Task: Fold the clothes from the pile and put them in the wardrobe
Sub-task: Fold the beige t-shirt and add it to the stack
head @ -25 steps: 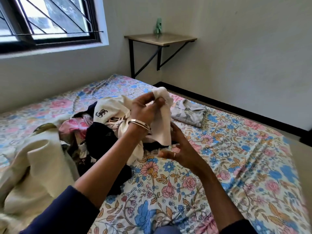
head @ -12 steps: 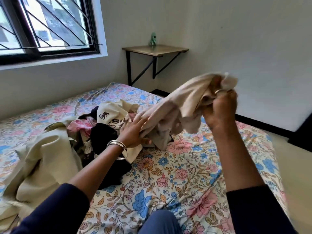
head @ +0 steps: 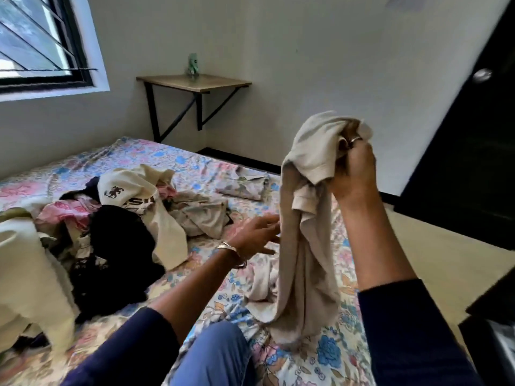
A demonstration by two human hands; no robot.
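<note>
A bed (head: 172, 174) covered in a blue and pink floral sheet fills most of the room below the window (head: 41, 43). To the right stands a dark door (head: 468, 140). On the left half of the bed lies the pile of clothes (head: 119, 218): cream, black and pink pieces tangled together, with a cream printed shirt on top. A folded grey garment (head: 243, 186) lies flat further back, apart from the pile. A small wall shelf (head: 195, 82) in the corner carries a little green figure (head: 192, 65).

The person sits on the bed in dark blue sleeves. The right hand (head: 352, 168) is raised high, fingers curled tight around the bunched top of a beige shirt (head: 303, 246), which hangs down in a long drape until its lower end rests on the sheet. The left hand (head: 255, 236), a bangle at its wrist, reaches toward the hanging cloth with fingers spread and relaxed, the fingertips right at the fabric's edge, gripping nothing that I can see.
</note>
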